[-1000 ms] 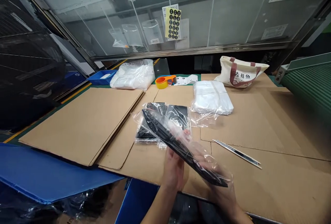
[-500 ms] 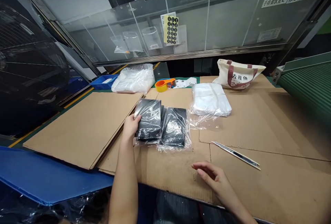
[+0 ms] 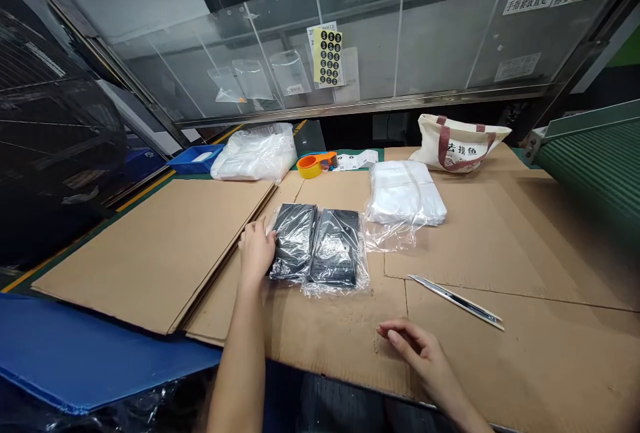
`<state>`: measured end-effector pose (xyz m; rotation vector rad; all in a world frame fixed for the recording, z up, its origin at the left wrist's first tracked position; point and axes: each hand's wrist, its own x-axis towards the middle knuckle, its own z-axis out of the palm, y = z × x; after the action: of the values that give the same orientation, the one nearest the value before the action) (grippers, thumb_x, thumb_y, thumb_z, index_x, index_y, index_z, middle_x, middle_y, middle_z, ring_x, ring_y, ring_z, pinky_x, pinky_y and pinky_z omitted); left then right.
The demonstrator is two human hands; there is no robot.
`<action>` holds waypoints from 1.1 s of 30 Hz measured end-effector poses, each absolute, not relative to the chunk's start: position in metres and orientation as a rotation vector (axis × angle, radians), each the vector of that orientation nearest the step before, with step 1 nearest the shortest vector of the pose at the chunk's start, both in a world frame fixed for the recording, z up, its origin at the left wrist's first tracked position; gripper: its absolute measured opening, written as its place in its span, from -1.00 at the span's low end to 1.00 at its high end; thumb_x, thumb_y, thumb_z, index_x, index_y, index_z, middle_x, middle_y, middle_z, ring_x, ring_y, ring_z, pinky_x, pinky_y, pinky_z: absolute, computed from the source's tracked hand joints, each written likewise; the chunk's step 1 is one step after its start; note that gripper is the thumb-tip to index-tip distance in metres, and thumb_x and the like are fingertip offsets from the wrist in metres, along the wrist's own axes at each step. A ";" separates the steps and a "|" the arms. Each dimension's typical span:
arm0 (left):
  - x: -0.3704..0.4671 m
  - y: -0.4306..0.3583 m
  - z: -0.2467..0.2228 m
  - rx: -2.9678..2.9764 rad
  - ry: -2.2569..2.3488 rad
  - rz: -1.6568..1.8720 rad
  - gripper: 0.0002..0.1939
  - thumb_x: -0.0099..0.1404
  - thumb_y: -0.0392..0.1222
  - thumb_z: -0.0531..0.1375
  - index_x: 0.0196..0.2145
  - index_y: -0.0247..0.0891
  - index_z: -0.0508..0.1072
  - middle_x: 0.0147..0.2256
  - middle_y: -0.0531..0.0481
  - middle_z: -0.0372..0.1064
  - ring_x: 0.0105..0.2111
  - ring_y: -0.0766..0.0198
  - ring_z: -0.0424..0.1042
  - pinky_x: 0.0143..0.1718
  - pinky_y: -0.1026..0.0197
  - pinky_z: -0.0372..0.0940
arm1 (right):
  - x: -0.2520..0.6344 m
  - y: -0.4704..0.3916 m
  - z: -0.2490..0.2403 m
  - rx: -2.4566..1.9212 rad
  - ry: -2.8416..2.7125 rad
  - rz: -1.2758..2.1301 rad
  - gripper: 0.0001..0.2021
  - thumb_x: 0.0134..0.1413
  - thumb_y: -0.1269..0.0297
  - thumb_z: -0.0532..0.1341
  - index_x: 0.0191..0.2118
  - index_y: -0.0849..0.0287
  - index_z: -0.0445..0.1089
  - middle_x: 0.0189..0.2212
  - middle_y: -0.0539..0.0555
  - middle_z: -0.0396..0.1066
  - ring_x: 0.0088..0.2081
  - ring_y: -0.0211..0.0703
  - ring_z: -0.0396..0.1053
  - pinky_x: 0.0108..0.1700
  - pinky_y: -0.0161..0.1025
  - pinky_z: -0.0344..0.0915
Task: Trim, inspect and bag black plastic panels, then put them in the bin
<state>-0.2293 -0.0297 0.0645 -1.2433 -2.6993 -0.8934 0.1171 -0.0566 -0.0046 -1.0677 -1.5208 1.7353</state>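
Observation:
Two black flat items in clear plastic bags lie side by side on the cardboard: a left bagged packet (image 3: 295, 240) and a right bagged packet (image 3: 334, 250). My left hand (image 3: 257, 246) is at the outer edge of the left packet, thumb touching or very near its plastic; its fingers are bent, loosely apart, and not wrapped round it. My right hand (image 3: 413, 346) hovers near the table's front edge, empty, with fingers loosely curved and the thumb apart. A utility knife (image 3: 456, 302) lies to the right, beyond that hand.
Behind the packets is a stack of clear plastic bags (image 3: 406, 193). An orange tape dispenser (image 3: 317, 164), a plastic-wrapped bundle (image 3: 255, 153), a blue tray (image 3: 196, 159) and a cloth tote bag (image 3: 460, 144) stand at the back. Cardboard sheets (image 3: 155, 240) lie left; a green ribbed surface (image 3: 595, 160) is right.
The left packet has come down and back into line beside the other one. My left hand has loosened from it, its thumb now at the edge. My right hand has shifted slightly right.

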 end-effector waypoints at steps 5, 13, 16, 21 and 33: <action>-0.181 -0.021 0.076 -1.533 -2.463 -0.432 -0.44 0.35 -0.02 0.06 0.25 -0.26 0.19 0.29 -0.30 0.03 0.29 -0.17 -0.05 0.24 -0.28 -0.09 | 0.117 -0.058 -0.006 -1.074 -1.582 1.688 -0.51 0.00 -0.23 0.20 -0.28 0.14 0.56 -0.26 0.20 0.57 -0.17 0.04 0.51 -0.13 -0.18 0.42; -0.160 -0.010 0.049 -1.706 -2.577 0.047 -0.41 0.31 -0.29 -0.02 0.29 -0.15 0.14 0.34 -0.24 -0.08 0.32 -0.28 -0.13 0.15 -0.53 -0.10 | 0.121 -0.062 -0.016 -1.066 -1.641 1.648 -0.58 0.08 -0.15 0.18 -0.25 0.10 0.55 -0.25 0.15 0.57 -0.15 -0.01 0.51 -0.14 -0.24 0.41; -0.170 -0.015 0.044 -1.711 -2.556 -0.007 -0.46 0.36 -0.26 -0.06 0.28 -0.09 0.16 0.33 -0.18 -0.04 0.32 -0.20 -0.08 0.16 -0.50 -0.09 | 0.120 -0.062 -0.017 -1.060 -1.678 1.622 -0.59 0.11 -0.13 0.17 -0.25 0.09 0.56 -0.24 0.14 0.57 -0.15 -0.03 0.51 -0.15 -0.26 0.40; -0.178 -0.021 0.045 -1.733 -2.568 -0.069 -0.52 0.42 -0.17 -0.12 0.25 -0.05 0.20 0.33 -0.13 -0.01 0.32 -0.15 -0.06 0.18 -0.48 -0.09 | 0.120 -0.062 -0.018 -1.057 -1.714 1.585 -0.60 0.13 -0.12 0.15 -0.25 0.09 0.56 -0.26 0.12 0.57 -0.16 -0.05 0.51 -0.16 -0.29 0.40; -0.176 -0.026 0.046 -1.796 -2.555 -0.018 -0.46 0.37 -0.17 0.02 0.29 -0.16 0.14 0.35 -0.23 -0.10 0.33 -0.24 -0.16 0.21 -0.46 -0.15 | 0.121 -0.063 -0.015 -1.066 -1.739 1.511 -0.64 0.11 -0.08 0.18 -0.27 0.07 0.57 -0.26 0.11 0.58 -0.18 -0.07 0.53 -0.16 -0.34 0.42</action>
<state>-0.1761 -0.0260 0.0458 -1.7958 -2.5554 -0.0178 0.1206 -0.0630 -0.0147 -1.0659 -1.7387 1.5112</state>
